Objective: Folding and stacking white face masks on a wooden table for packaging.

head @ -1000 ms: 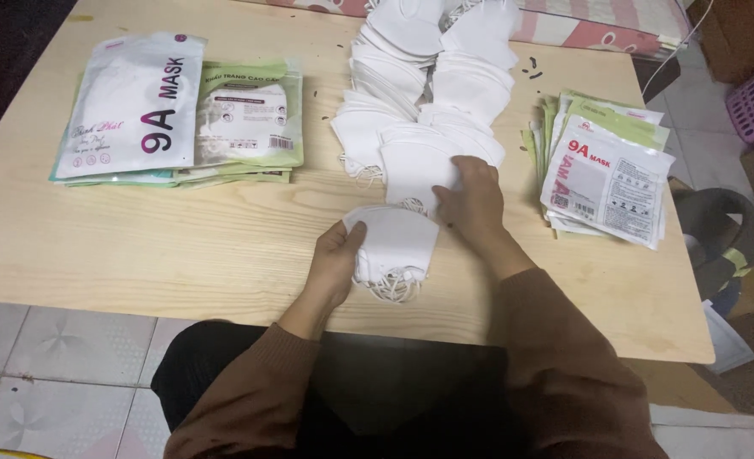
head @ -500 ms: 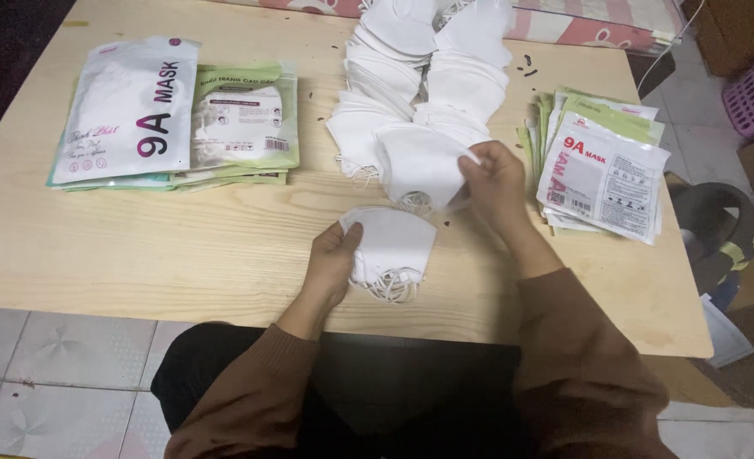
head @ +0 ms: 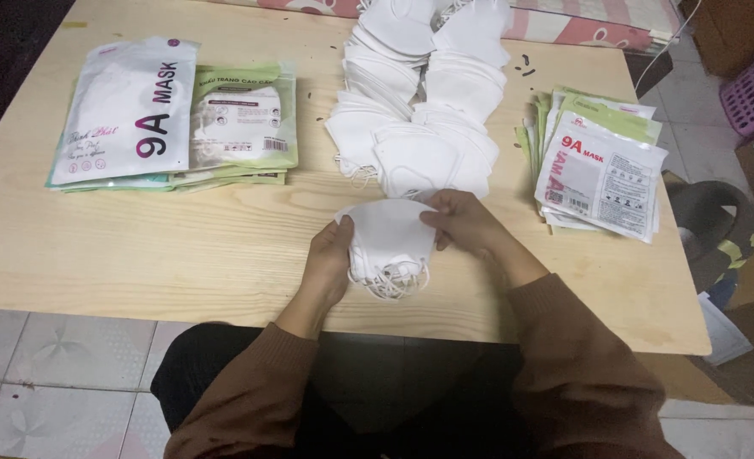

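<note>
Head view: left hand (head: 328, 262) cups the left edge of a small stack of white masks (head: 388, 245), fingers curled against it. Right hand (head: 464, 223) pinches the stack's upper right edge between thumb and fingers. Stack lies on the wooden table (head: 181, 246), near its front edge, ear loops trailing below. Just behind: large heap of loose masks (head: 419, 102). Packaged masks (head: 169, 119) far left; empty pouches (head: 602, 166) right.
</note>
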